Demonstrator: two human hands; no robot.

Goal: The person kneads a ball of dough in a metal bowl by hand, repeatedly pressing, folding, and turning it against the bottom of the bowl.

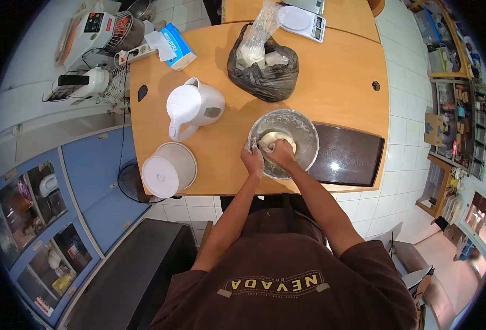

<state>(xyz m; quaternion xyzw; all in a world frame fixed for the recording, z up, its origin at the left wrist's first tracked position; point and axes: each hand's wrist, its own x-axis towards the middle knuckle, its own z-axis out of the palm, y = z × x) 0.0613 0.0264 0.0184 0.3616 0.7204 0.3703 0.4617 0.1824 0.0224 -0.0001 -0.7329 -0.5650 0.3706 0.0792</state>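
A metal bowl point(307, 132) stands near the table's front edge, its inner wall smeared with pale residue. Pale dough point(279, 137) lies inside it. My right hand point(281, 153) is closed and presses into the dough. At the bowl's left rim is my left hand point(253, 158), whitened with flour or dough, its fingers curled over the rim beside the dough; what they grip there is too small to make out.
A dark tray point(347, 157) lies right of the bowl. Behind it sits a black plastic bag point(270, 82). Leftward are a white kettle point(210, 104) and a white lidded container point(185, 162). A scale point(302, 23) and tissue pack point(179, 48) are farther back.
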